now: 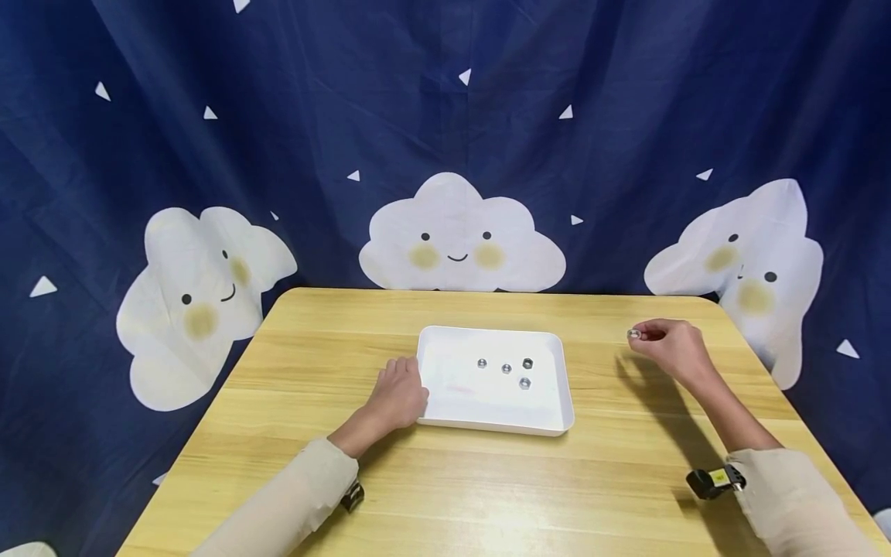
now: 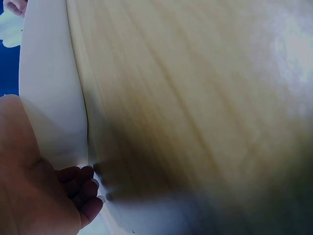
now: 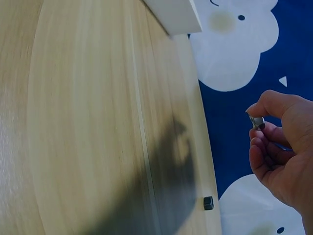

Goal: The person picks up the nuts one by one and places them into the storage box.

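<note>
A white tray (image 1: pixel 496 427) lies on the table, with several hex nuts inside: silver ones, such as the nut (image 1: pixel 525 383), and a darker nut (image 1: pixel 527 363). My left hand (image 1: pixel 395 393) grips the tray's left side, its thumb near the inner rim; in the left wrist view its fingers (image 2: pixel 90 208) curl at the tray wall. To the right of the tray, my right hand (image 1: pixel 674 348) is raised above the table and pinches a silver nut (image 1: pixel 633 334) between thumb and fingertips. Below that hand, the right wrist view has a dark nut (image 3: pixel 209 203) on the table.
The light wooden table (image 1: pixel 487 503) ends at a dark blue curtain (image 1: pixel 459 139) printed with clouds. The dark nut on the table lies near its far edge. A black device (image 1: pixel 715 481) is strapped at the right wrist.
</note>
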The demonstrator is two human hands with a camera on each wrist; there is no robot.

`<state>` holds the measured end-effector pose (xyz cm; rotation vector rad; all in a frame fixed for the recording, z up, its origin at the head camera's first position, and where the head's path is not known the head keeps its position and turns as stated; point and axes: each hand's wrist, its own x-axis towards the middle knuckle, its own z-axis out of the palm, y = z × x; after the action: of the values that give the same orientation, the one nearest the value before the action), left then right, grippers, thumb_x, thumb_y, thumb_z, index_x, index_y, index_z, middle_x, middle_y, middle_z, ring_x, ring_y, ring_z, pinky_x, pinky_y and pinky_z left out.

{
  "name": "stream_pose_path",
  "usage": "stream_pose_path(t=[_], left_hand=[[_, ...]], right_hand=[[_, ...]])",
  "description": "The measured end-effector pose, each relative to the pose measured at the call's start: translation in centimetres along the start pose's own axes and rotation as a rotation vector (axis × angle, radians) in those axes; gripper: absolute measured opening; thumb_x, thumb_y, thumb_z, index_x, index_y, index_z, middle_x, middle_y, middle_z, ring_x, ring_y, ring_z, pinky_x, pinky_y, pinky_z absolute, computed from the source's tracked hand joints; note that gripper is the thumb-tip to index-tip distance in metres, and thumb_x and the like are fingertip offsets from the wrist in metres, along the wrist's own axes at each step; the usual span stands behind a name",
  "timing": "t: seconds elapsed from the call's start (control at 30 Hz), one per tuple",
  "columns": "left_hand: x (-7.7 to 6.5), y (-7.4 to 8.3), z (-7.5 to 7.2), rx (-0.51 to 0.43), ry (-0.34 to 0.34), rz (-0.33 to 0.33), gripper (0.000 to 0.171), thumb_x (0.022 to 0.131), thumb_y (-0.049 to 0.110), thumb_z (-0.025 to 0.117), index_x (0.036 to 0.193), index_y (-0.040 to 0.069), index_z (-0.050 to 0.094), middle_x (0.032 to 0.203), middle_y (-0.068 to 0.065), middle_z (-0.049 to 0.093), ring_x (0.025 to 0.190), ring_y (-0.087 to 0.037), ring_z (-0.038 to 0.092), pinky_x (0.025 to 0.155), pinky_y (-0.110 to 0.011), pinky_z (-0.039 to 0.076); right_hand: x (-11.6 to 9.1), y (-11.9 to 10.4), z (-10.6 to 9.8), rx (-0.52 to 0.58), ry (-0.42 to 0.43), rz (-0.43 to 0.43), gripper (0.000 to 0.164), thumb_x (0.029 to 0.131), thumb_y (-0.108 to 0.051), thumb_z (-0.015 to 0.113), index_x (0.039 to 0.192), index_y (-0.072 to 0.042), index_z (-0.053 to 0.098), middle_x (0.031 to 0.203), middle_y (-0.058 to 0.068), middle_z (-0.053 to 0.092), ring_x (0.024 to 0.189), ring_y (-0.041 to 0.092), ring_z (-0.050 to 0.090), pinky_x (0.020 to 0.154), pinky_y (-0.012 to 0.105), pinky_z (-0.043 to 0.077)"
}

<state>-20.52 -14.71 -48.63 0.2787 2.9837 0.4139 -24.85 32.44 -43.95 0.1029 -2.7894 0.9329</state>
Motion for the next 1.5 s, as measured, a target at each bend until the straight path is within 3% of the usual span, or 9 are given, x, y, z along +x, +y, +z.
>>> stream_pose_path(t=[0.4, 0.87, 1.33, 1.5], left_hand=[[-0.1, -0.2, 0.1, -0.011, -0.017, -0.008, 0.027, 0.099, 0.023, 0.054, 0.112, 0.0, 0.047, 0.096, -0.008, 0.044, 0.091, -0.026, 0.036, 0.078, -0.035, 0.031], [0.1, -0.3, 0.4, -0.013, -0.003, 0.004, 0.027, 0.098, 0.023, 0.054, 0.111, 0.0, 0.047, 0.096, -0.009, 0.044, 0.09, -0.027, 0.036, 0.077, -0.035, 0.031], [0.0, -0.2, 0.2, -0.005, -0.014, -0.009, 0.027, 0.099, 0.022, 0.053, 0.112, 0.0, 0.047, 0.096, -0.008, 0.044, 0.091, -0.027, 0.037, 0.078, -0.035, 0.031], [-0.1, -0.1, 0.2, -0.004, -0.012, -0.014, 0.027, 0.098, 0.022, 0.053, 0.112, 0.0, 0.047, 0.095, -0.008, 0.044, 0.091, -0.027, 0.037, 0.078, -0.035, 0.031]], right_hand=[[-0.1, -1.8, 0.7, 0.023, -0.023, -0.053, 0.025, 0.088, -0.022, 0.077, 0.104, -0.004, 0.08, 0.093, 0.013, 0.08, 0.07, -0.012, 0.059, 0.061, 0.017, 0.049], [0.1, -3.6, 1.9, 0.014, -0.04, -0.124, 0.022, 0.087, -0.019, 0.077, 0.101, -0.003, 0.081, 0.089, 0.012, 0.079, 0.072, -0.005, 0.061, 0.062, 0.017, 0.05], [0.2, -5.8, 2.7, 0.005, -0.097, -0.173, 0.023, 0.087, -0.018, 0.078, 0.103, -0.002, 0.081, 0.087, 0.012, 0.079, 0.077, 0.015, 0.071, 0.062, 0.021, 0.05], [0.2, -6.4, 3.0, 0.008, -0.091, -0.201, 0.022, 0.087, -0.017, 0.078, 0.103, -0.001, 0.081, 0.087, 0.012, 0.079, 0.076, 0.015, 0.07, 0.062, 0.021, 0.05]])
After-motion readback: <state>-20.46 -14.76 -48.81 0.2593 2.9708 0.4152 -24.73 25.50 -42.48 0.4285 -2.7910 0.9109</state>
